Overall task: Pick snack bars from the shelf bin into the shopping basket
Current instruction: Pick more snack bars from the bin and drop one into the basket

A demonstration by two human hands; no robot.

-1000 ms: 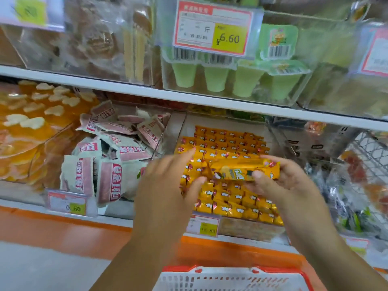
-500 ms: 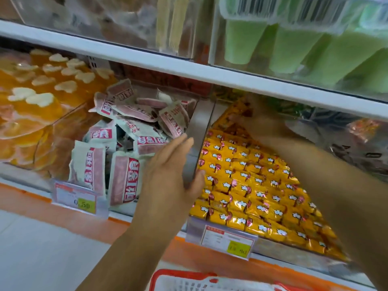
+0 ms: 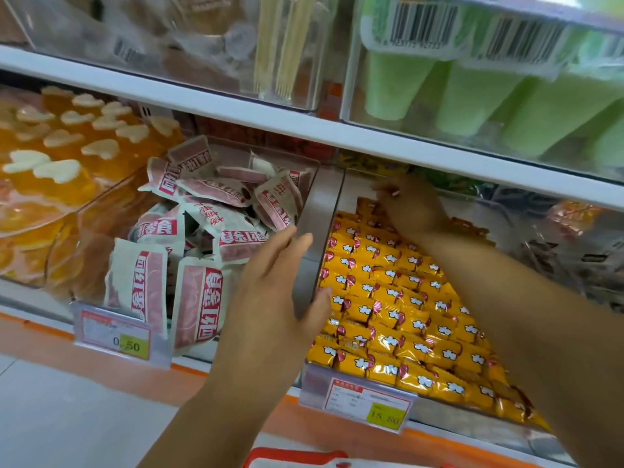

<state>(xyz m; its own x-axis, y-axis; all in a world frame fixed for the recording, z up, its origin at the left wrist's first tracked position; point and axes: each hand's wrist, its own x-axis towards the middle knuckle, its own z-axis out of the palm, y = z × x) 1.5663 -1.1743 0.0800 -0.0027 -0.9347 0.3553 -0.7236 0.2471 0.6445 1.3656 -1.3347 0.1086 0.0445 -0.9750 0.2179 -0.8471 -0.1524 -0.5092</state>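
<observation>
the right hand (image 3: 410, 206) reaches among snack bars (image 3: 398, 298) at the 12 o'clock end of the shelf bin (image 3: 326, 214), grip unclear, left hand (image 3: 280, 285) flat and empty; next it likely must lift one to the basket (image 3: 297, 458) at 6 o'clock.

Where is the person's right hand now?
In the head view, the right hand is over the back rows of yellow wrapped snack bars, right of centre, under the white shelf edge.

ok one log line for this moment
right hand: at rear of yellow snack bars, grip unclear | left hand: open by bin divider | basket: below, contents unseen
</observation>
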